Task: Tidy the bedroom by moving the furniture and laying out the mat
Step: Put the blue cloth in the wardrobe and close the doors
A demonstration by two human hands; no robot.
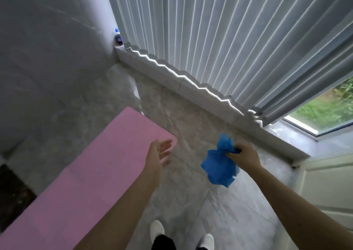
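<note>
The left hand [159, 154] hangs spread and empty, fingers straight, over the near corner of the flat pink foam mat [86, 173]; the right hand [242, 152] grips a crumpled blue cloth [219, 169], well clear of it; the mat's long axis runs from that corner back and leftward past the left arm, so the left hand is judged nearer.

One mat [80, 173] — one cloth [219, 165] — one bottle [118, 37]

Bare forearms, no sleeves in view, no rings or watch showing on left hand [159, 154] or right hand [243, 152]. White shoes [157, 230] below, dark trousers [164, 242] above them.
</note>
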